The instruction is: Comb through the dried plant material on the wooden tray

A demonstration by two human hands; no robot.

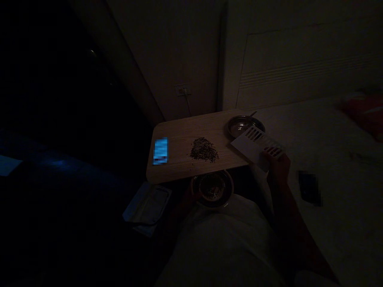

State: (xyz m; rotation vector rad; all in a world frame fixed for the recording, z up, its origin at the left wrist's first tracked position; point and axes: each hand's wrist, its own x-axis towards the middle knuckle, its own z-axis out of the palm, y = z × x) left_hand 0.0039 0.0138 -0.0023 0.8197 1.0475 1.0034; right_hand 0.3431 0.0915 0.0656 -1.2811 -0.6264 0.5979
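The scene is very dark. My right hand (277, 165) is closed on the lower edge of a flat white slotted piece (254, 145) that juts over the right end of a small wooden table (179, 135). A pile of small dark seeds (204, 150) lies in the middle of the table. My left hand (191, 194) is barely visible in shadow at the left rim of a round metal bowl (213, 188), held just below the table's near edge above my lap; its fingers cannot be made out.
A second metal bowl (241, 124) with a spoon stands at the table's far right. A lit phone (160, 150) lies on the table's left. A bed (329, 159) with a dark phone (309, 187) is to the right. A white tray-like item (148, 205) lies below the table.
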